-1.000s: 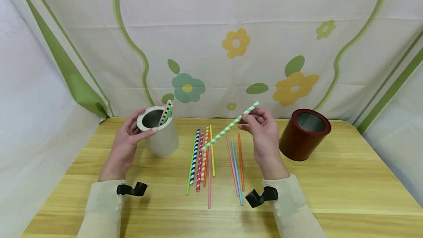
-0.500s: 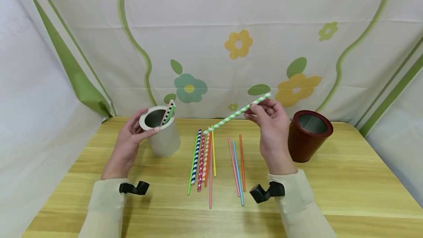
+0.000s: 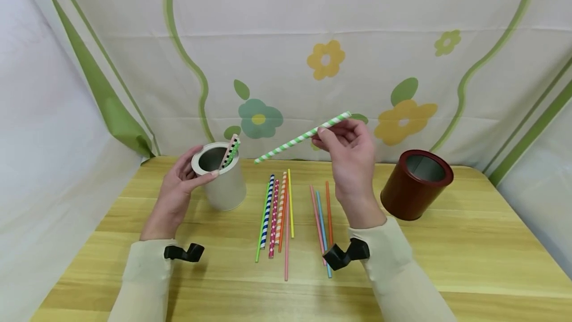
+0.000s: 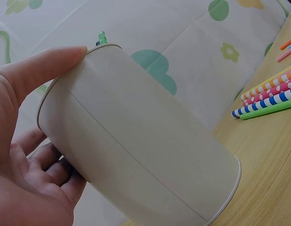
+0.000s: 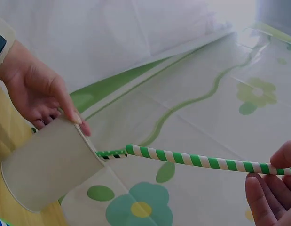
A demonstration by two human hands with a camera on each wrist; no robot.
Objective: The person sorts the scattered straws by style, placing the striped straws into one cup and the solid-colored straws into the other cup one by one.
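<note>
My left hand point(image 3: 176, 193) grips the off-white can point(image 3: 225, 188) by its upper left side, its thumb at the rim; the left wrist view shows curled fingers on the far wall. Several patterned paper straws point(image 3: 230, 152) stick out of that can, leaning right. Between thumb and fingertips, my right hand point(image 3: 350, 163) pinches a green-and-white striped paper straw point(image 3: 295, 140) near its upper end. It hangs in the air above the table, its lower end pointing left and down towards the can. In the right wrist view the striped straw point(image 5: 197, 160) lines up with the can's mouth.
A bundle of several straws, including a blue-striped straw point(image 3: 267, 212) and a yellow straw point(image 3: 291, 202), lies mid-table point(image 3: 223, 282). Right of it lie three more, among them a blue straw point(image 3: 322, 222). A dark red can point(image 3: 413, 188) stands at the right. A floral curtain point(image 3: 286, 63) hangs behind.
My right hand moved right and up, then back left with the striped straw, whose lower end rose off the bundle towards the off-white can. My left hand keeps its grip.
</note>
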